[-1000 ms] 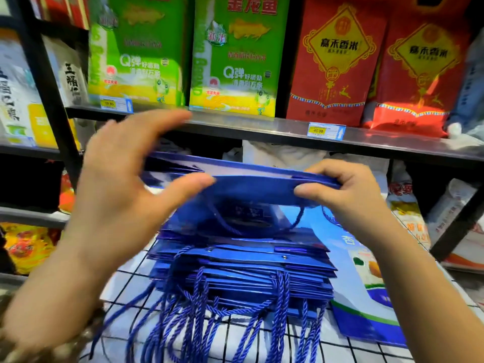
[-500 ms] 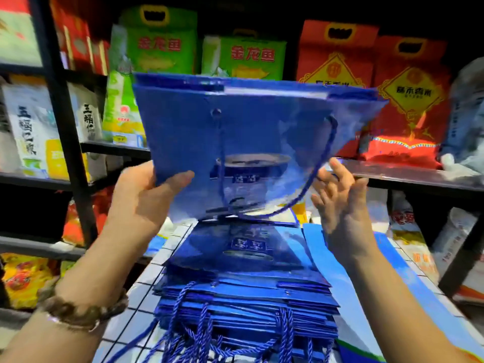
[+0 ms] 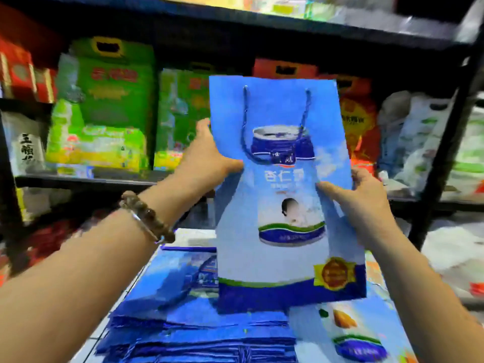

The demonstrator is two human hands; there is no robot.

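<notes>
Bag: blue paper gift bag (image 3: 282, 195) is held upright above the bag stack (image 3: 199, 331) at 6 o'clock.
Hands: left hand (image 3: 207, 158) and right hand (image 3: 358, 197) are pinched on its 9 and 3 o'clock edges.
Change: it has been raised and turned face-on; opening is judged next.

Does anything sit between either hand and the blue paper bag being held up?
Nothing visible does. The left hand grips the left edge of the upright blue paper gift bag with cord handles, and the right hand grips its right edge, both in direct contact. The stack of flat blue bags lies below.
</notes>
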